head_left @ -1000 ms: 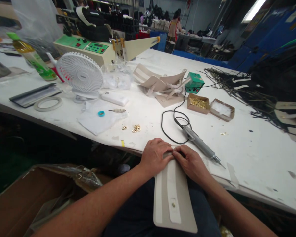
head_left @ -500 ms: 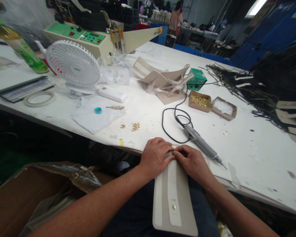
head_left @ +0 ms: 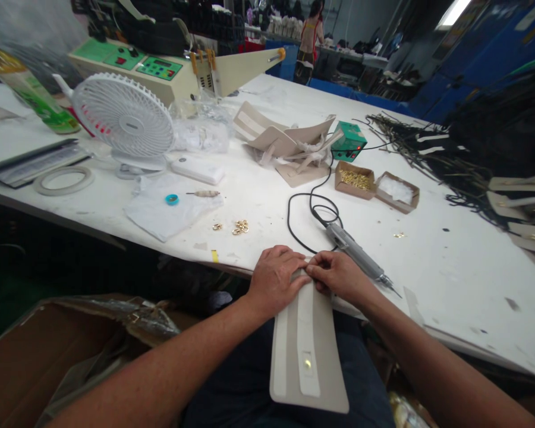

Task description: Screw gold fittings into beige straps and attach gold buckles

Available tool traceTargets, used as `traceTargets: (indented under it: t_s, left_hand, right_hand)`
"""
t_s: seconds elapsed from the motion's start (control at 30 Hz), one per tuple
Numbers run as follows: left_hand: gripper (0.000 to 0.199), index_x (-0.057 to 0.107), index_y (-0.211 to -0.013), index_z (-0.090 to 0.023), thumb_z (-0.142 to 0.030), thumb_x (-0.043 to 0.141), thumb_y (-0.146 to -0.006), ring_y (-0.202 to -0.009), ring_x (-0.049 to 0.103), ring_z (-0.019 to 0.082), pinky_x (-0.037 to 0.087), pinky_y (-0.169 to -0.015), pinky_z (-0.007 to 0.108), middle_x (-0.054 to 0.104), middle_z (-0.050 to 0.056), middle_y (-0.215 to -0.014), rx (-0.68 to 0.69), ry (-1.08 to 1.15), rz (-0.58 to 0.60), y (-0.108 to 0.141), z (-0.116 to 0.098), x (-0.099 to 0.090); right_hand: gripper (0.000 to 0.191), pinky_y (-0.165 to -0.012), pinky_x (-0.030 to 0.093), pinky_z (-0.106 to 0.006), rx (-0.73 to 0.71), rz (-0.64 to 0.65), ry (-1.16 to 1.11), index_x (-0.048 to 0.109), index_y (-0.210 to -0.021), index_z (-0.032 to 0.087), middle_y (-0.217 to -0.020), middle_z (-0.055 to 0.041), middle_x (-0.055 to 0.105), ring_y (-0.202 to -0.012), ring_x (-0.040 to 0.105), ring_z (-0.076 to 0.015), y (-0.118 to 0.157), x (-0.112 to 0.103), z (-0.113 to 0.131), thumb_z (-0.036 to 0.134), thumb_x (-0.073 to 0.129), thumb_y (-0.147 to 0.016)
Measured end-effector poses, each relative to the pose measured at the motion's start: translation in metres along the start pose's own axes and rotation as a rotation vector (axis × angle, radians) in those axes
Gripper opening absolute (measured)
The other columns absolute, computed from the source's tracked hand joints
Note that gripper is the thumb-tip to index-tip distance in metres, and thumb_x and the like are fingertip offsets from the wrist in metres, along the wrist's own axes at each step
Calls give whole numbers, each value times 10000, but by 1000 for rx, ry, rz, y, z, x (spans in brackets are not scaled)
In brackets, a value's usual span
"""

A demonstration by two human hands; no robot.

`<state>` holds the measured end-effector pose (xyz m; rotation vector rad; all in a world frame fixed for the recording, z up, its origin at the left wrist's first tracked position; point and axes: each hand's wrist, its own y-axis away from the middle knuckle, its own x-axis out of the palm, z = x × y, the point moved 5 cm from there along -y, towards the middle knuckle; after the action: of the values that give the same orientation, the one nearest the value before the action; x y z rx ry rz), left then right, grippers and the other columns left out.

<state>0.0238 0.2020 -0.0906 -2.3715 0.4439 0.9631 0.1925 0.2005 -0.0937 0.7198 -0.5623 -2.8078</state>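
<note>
A beige bag panel (head_left: pixel 325 356) with rounded corners lies across my lap, its far end at the table edge. Lighter strips run along it, and a small gold stud (head_left: pixel 307 363) sits near its lower end. My left hand (head_left: pixel 277 276) is closed over the panel's far left edge, thumb on top. Across from it, my right hand (head_left: pixel 336 274) pinches at the panel's far end, fingertips touching those of my left hand. Whatever lies between the fingertips is hidden. Just beyond my right hand rests a grey electric screwdriver (head_left: pixel 359 255) with a black cable.
Gold clasps (head_left: pixel 241 227) lie left of the screwdriver. Behind it stand a box of gold fittings (head_left: pixel 354 180), a box of white pieces (head_left: pixel 396 191) and a green power unit (head_left: pixel 348 141). A white fan (head_left: pixel 125 119) stands at left; a cardboard box (head_left: pixel 35 351) is below.
The view has shifted slightly, moving the whole scene a little left and up. My right fingers have curled in more at the panel's far end; both hands stay on it.
</note>
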Motion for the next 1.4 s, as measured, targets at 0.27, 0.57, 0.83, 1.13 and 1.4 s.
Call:
traceTargets:
  t_s: [0.27, 0.57, 0.83, 1.13, 1.4]
  left_hand:
    - [320, 766, -1177, -246, -353, 808, -879, -1231, 608, 280, 456, -1091, 477, 768, 26, -1282, 35, -10, 42, 1, 1, 1]
    - [276, 799, -1118, -254, -341, 826, -858, -1205, 610, 285, 489, -1053, 485, 778, 22, -1261, -6, -63, 80, -4, -7, -2]
    - [257, 802, -1072, -266, -343, 848, -831, -1209, 616, 284, 476, -1035, 487, 781, 1, -1250, -38, -33, 53, -4, -4, -2]
    - [240, 803, -1052, -275, -360, 847, -833, -1185, 619, 282, 462, -1014, 494, 779, 3, -1239, -37, -23, 40, -4, -3, -1]
    - [242, 786, -1043, -267, -337, 858, -823, -1201, 614, 273, 454, -1039, 486, 780, -4, -1221, -43, -7, 19, -4, -5, -2]
  right_hand:
    - [311, -486, 387, -245, -96, -52, -12, 665, -826, 189, -552, 21, 633, -476, 537, -135, 11, 2, 4, 489, 637, -907]
    - [392, -861, 519, -414, -366, -680, 641, 736, -1176, 208, -1143, -117, 721, -1039, 667, -304, 37, -71, 1, 480, 663, -902]
    - [409, -815, 524, -439, -114, -507, 512, 731, -1145, 199, -1092, -124, 709, -953, 669, -314, 20, -103, -33, 498, 641, -881]
    - [219, -559, 518, -288, -374, -349, -843, 605, -884, 239, -722, 29, 534, -560, 520, -135, 36, -62, 52, 426, 712, -841]
    - [372, -478, 447, -252, -588, -471, -717, 545, -760, 228, -586, 57, 521, -492, 507, -121, 29, -12, 78, 438, 846, -823]
